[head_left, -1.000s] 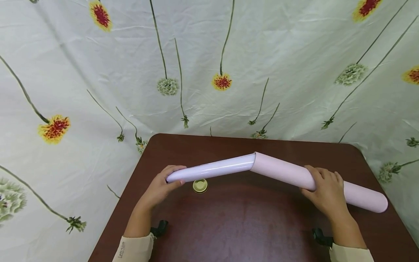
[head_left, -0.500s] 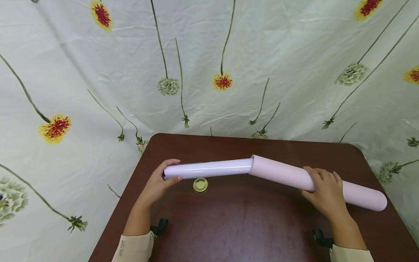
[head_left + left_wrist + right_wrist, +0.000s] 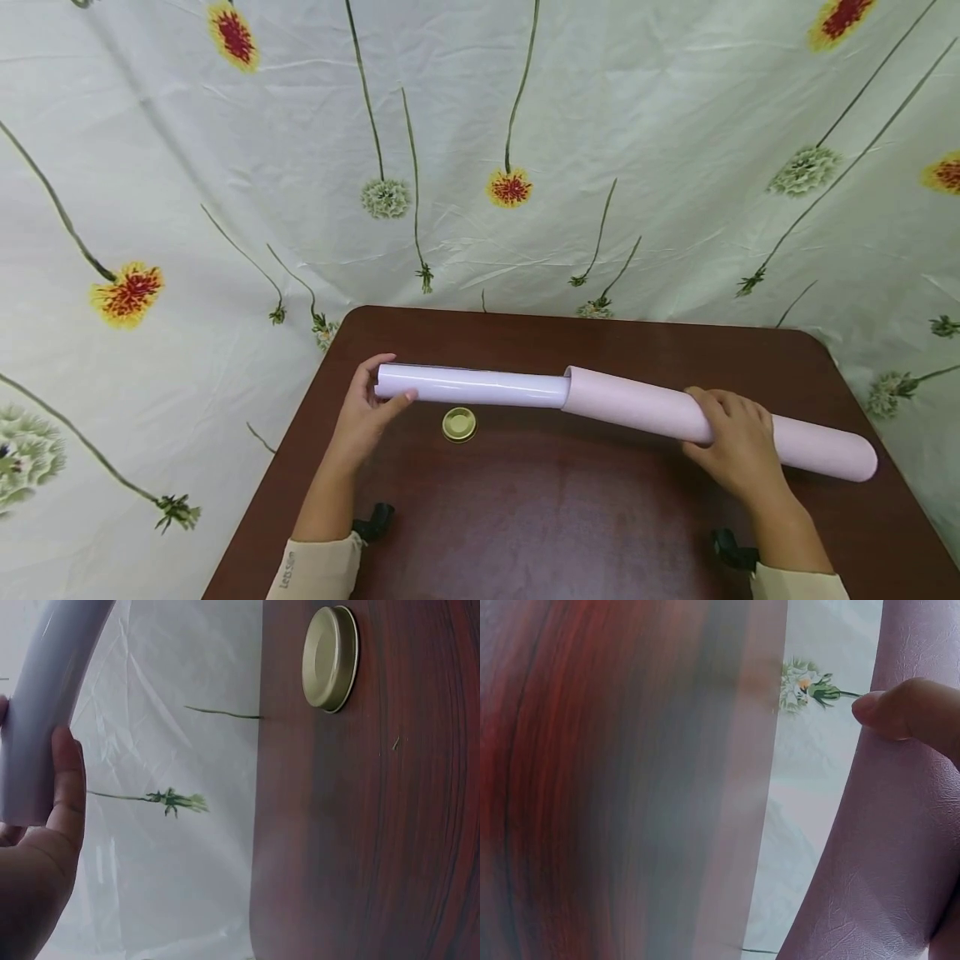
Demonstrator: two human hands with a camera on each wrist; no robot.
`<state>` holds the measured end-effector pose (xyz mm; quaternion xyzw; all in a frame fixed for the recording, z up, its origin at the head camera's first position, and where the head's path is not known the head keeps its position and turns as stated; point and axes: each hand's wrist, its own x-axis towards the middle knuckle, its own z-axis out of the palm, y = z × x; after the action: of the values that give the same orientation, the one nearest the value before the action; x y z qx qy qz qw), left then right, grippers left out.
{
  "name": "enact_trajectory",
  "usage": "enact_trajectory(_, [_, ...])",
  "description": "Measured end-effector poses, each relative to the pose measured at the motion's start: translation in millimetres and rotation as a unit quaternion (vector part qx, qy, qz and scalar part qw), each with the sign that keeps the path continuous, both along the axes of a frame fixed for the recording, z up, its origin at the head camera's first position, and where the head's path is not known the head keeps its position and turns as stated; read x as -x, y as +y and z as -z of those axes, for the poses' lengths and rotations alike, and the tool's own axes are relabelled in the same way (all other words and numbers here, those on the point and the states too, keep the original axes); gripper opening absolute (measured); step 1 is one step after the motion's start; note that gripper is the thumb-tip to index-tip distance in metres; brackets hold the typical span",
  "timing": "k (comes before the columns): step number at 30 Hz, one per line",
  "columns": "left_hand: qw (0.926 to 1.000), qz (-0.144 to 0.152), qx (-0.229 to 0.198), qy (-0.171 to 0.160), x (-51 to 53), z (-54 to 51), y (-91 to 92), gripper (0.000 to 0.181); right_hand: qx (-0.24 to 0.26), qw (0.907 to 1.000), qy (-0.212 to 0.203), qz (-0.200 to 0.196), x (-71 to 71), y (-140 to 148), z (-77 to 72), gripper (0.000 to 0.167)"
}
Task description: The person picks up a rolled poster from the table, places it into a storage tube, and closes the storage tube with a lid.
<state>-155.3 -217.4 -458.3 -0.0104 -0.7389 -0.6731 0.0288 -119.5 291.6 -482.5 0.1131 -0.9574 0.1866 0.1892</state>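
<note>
My left hand (image 3: 362, 417) grips the left end of a glossy white roll (image 3: 480, 388), thumb in front and fingers behind. The roll's right end sits inside the mouth of a pale pink tube (image 3: 630, 401), and how deep it goes is hidden. My right hand (image 3: 738, 446) wraps over the middle of the tube. In the left wrist view the thumb (image 3: 67, 780) lies along the roll (image 3: 45, 697). The right wrist view shows the thumb (image 3: 911, 712) pressed on the textured pink tube (image 3: 877, 847).
A round gold lid (image 3: 459, 424) lies on the dark brown table (image 3: 540, 500), below the white roll. Behind the table hangs a pale cloth (image 3: 450, 108) with printed flowers.
The roll's left end has risen and the joint between roll and tube has dropped, so the two lie closer to one line. The tube and right hand have shifted slightly left.
</note>
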Motion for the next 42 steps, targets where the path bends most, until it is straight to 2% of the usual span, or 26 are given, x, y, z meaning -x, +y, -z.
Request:
enact_trajectory(4, [0.9996, -0.02, -0.019, 0.01, 0.6, -0.4, 3.8, 0.066, -0.003, 1.0, 0.007, -0.007, 0.1, -2.7, 0.3, 0.082])
enact_trajectory(8, [0.9996, -0.025, -0.014, 0.007, 0.5, -0.2, 6.2, 0.065, -0.003, 0.9999, 0.01, -0.013, 0.4, -5.4, 0.8, 0.082])
enact_trajectory(16, [0.999, -0.022, 0.038, -0.008, -0.3, 3.2, 6.1, 0.061, -0.001, 0.9999, -0.001, -0.013, 0.9, -8.3, 3.1, 0.083])
enact_trajectory(25, [0.9991, 0.001, 0.042, -0.005, -0.8, 2.7, 8.3, 0.058, 0.006, 0.9999, 0.001, -0.015, 0.5, -11.5, 3.5, 0.083])
enact_trajectory(33, [0.9977, -0.005, 0.067, -0.01, 0.3, 5.3, 8.3, 0.054, 0.003, 0.9998, 0.0, -0.017, 0.9, -12.4, 4.7, 0.081])
enact_trajectory(42, [0.9974, 0.003, 0.07, -0.019, -0.3, 4.3, 10.2, 0.052, 0.004, 0.9997, -0.003, -0.022, 0.5, -13.2, 5.4, 0.08])
